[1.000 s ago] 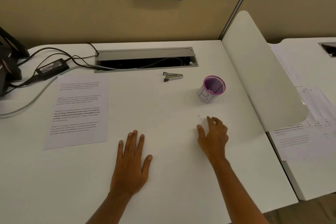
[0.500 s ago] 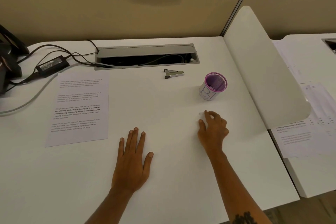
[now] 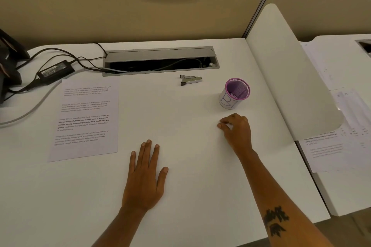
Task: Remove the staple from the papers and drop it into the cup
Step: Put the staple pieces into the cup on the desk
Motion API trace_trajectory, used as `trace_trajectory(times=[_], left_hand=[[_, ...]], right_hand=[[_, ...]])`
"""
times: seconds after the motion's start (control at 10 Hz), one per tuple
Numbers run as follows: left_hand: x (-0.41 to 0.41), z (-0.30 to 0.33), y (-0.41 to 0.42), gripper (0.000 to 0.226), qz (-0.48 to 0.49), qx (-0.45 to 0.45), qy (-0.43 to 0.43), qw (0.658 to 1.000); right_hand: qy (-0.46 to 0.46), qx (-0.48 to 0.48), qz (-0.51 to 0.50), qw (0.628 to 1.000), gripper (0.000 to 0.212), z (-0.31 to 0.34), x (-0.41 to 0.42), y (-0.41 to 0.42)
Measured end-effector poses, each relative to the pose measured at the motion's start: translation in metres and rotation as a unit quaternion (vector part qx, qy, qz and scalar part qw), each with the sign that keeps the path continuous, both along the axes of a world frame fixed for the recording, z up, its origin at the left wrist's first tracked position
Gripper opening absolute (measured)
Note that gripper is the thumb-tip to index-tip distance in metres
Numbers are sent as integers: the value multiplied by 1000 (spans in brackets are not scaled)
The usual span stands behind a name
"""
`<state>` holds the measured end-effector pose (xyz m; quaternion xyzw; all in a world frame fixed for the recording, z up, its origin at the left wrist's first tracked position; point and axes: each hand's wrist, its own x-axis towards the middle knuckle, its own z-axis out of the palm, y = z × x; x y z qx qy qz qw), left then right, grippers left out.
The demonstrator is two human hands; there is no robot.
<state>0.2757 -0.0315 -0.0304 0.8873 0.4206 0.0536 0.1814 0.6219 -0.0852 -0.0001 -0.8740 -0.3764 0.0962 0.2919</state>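
The printed papers (image 3: pixel 86 118) lie flat on the white desk at the left. A purple-rimmed mesh cup (image 3: pixel 234 94) with a white label stands upright at the right. Just in front of the cup, my right hand (image 3: pixel 236 130) rests on the desk with curled fingers, thumb and forefinger tips pinched together where the staple lay. The staple itself is too small to see between them. My left hand (image 3: pixel 145 176) lies flat on the desk, palm down, fingers straight, holding nothing. A metal staple remover (image 3: pixel 190 80) lies behind, left of the cup.
An open cable tray (image 3: pixel 160 62) runs along the back of the desk. A power adapter (image 3: pixel 56 70) and cables lie at the back left. A white curved divider (image 3: pixel 291 70) bounds the right side, with more papers (image 3: pixel 341 136) on the neighbouring desk.
My right hand has moved forward to the staple on the desk and its fingers have curled in over it into a pinch. The left hand has stayed flat.
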Motion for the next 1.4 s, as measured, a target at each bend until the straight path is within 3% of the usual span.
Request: trace_trajectory(times=[0.4,1.1,1.2,1.3,1.4], left_hand=[[0,0,0,73,0,-3,-4,1000],[0,0,0,73,-1,-8,1,1000],[0,0,1,73,-1,-9,-1,1000],[0,0,0,73,-1,-9,-3,1000],[-1,0,0,73,0,-9,-5,1000]], right_hand=[[-84,-28,19,996,2,0,-6,8],[-218,-218,78,948,21,4,-23,20],[-118,-188,48,974,18,10,-14,15],[-34,-115,21,993,32,39,-5,18],[-7,-59,-3,998,18,79,11,28]])
